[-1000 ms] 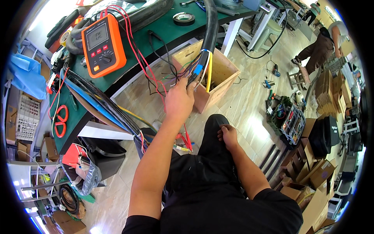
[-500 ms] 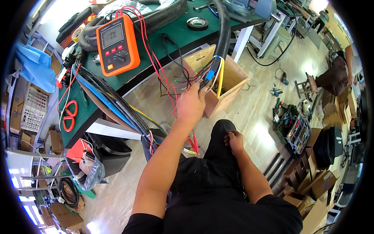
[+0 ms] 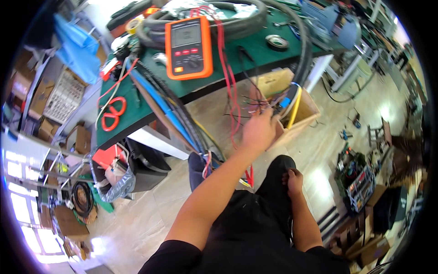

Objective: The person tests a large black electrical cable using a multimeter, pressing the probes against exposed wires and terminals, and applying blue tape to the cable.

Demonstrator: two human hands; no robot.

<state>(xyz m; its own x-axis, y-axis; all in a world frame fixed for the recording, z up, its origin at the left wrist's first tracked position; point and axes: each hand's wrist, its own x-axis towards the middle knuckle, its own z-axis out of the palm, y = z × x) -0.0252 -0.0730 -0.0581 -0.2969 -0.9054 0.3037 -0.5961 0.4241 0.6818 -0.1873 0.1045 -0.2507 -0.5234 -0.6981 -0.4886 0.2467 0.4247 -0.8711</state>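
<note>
My left hand (image 3: 259,132) is closed on the fanned-out thin wires (image 3: 261,106) at the stripped end of a thick black cable (image 3: 303,59); motion blur softens the fingertips. Beside the fingers are a blue sleeve (image 3: 285,102) and a yellow wire (image 3: 295,108). The cable end hangs over an open wooden box (image 3: 306,119). My right hand (image 3: 293,181) rests on my right thigh, fingers curled, with nothing visible in it. On the green table stands an orange multimeter (image 3: 189,48). Its red leads (image 3: 224,68) drop over the table edge, close to my left hand.
Red-handled scissors (image 3: 113,114) and a black tape roll (image 3: 277,42) lie on the table. A bundle of black, blue and brown cables (image 3: 166,109) slopes down to my left. An open tool case (image 3: 360,182) sits on the floor at right, near cardboard boxes (image 3: 374,249).
The whole view has shifted, so the table and multimeter sit further right and slightly lower in the picture. My left hand remains at the cable end; my right hand remains on the thigh.
</note>
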